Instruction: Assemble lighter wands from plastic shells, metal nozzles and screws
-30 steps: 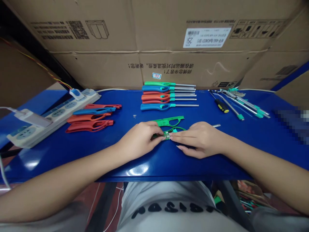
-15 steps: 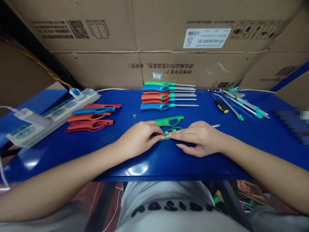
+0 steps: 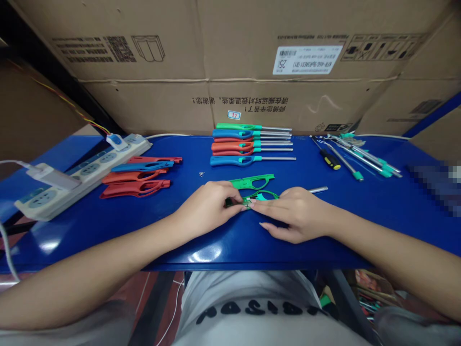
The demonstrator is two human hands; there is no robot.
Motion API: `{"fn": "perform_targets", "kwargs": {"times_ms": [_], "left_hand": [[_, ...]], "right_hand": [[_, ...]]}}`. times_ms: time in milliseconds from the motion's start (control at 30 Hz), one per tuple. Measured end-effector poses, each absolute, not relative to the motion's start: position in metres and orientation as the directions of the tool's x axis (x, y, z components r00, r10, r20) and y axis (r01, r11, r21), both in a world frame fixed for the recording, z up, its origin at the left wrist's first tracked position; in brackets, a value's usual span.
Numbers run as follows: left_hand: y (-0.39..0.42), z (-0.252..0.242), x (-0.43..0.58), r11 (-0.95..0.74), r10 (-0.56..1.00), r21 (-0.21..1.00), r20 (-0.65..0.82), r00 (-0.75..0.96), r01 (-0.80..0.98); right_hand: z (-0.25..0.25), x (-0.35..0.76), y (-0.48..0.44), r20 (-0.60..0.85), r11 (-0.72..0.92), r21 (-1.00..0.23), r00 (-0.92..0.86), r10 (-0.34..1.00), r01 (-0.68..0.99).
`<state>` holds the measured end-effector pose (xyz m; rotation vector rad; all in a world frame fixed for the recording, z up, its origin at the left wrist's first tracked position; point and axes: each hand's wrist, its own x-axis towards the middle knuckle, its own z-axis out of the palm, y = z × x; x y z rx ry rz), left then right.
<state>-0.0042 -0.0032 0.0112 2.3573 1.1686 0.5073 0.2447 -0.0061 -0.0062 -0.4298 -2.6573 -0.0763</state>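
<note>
A green lighter half-shell [image 3: 246,203] lies at the middle of the blue table, its inner side up with small parts inside. My left hand [image 3: 212,204] pinches its left end between thumb and fingers. With stretched fingertips my right hand [image 3: 297,214] presses on the parts inside; its thumb is held apart. A teal collar [image 3: 262,196] shows beside the right fingers, and a metal tube [image 3: 319,190] sticks out beyond that hand, which hides the stretch between. Just behind lies a second green half-shell [image 3: 254,182], partly covered by the left hand.
Several closed lighters [image 3: 234,147] lie stacked behind. Red, blue and orange half-shells [image 3: 135,187] sit left, near a power strip [image 3: 86,175]. Tiny screws [image 3: 201,174] lie left of centre. At right are a screwdriver [image 3: 329,158] and metal tubes with teal ends [image 3: 370,161]. A cardboard box [image 3: 162,103] stands behind.
My right hand has shifted slightly toward me, and more of the teal collar and green loop shows. My left hand keeps its hold; the view has tilted slightly.
</note>
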Motion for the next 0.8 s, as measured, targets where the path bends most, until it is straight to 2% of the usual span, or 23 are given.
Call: {"fn": "perform_targets", "kwargs": {"times_ms": [167,333,500,667,800], "left_hand": [[-0.004,0.011,-0.005,-0.58,0.782,0.532,0.151,0.605,0.616],[-0.005,0.013,-0.005,-0.596,0.777,0.494,0.154,0.61,0.633],[-0.006,0.012,-0.005,-0.602,0.772,0.475,0.141,0.62,0.642],[-0.006,0.013,-0.006,-0.613,0.763,0.465,0.139,0.631,0.639],[-0.006,0.014,-0.006,-0.611,0.761,0.471,0.13,0.635,0.637]], "right_hand": [[-0.003,0.25,0.001,0.507,0.904,-0.202,-0.75,0.425,0.376],[-0.004,0.249,0.002,0.435,0.902,-0.276,-0.793,0.426,0.333],[-0.001,0.247,0.003,0.386,0.849,-0.4,-0.777,0.498,0.345],[0.0,0.248,0.005,0.343,0.824,-0.435,-0.779,0.524,0.363],[0.003,0.253,0.011,0.367,0.833,-0.423,-0.774,0.516,0.355]]}}
